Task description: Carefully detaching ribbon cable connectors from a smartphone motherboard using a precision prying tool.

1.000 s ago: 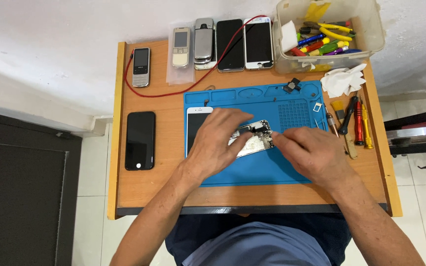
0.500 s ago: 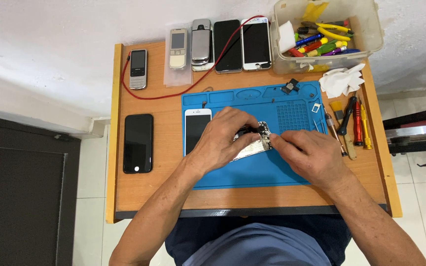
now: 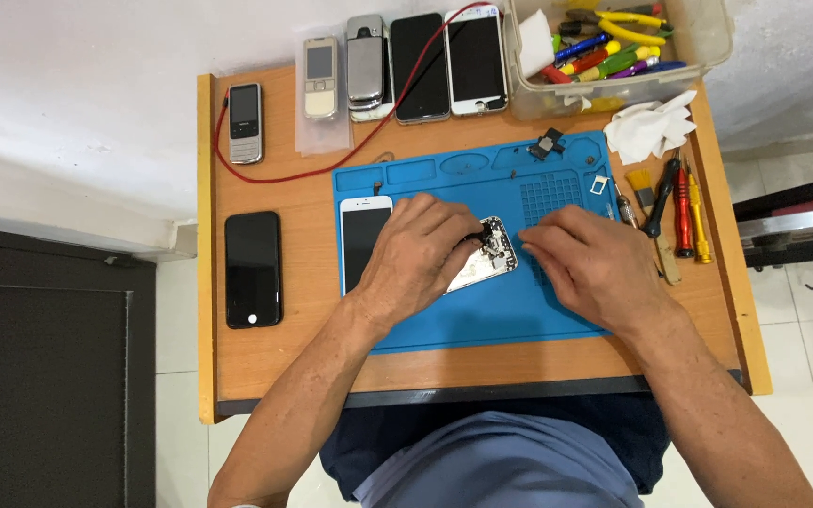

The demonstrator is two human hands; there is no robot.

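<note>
The opened smartphone chassis with exposed silver internals [image 3: 489,254] is found lying flat on the blue silicone repair mat [image 3: 482,315], near the mat's middle, on the wooden bench [image 3: 275,362]. The left hand [image 3: 418,256] is laid over the chassis's lower portion, its grip clamped on the chassis from above so that it is pinned to the mat. The right hand [image 3: 587,261] is rested just beside the chassis's right edge, fingertips drawn together towards the exposed parts; whether a small tool or part is pinched there cannot be told.

The detached white-framed screen panel [image 3: 363,240] is noted flat on the mat, just left of the left hand.

Assessment of the step in hand: fine work on the internals is judged to be under way. It is best done with the chassis held still by steady downward pressure, the working wrist braced on the mat, and small parts lifted straight up and not levered.

Orientation: the chassis's long axis is set on a diagonal, from lower left to upper right. Its exposed end is pointed up and to the right, away from the person; the other end is hidden under the left hand.
</note>
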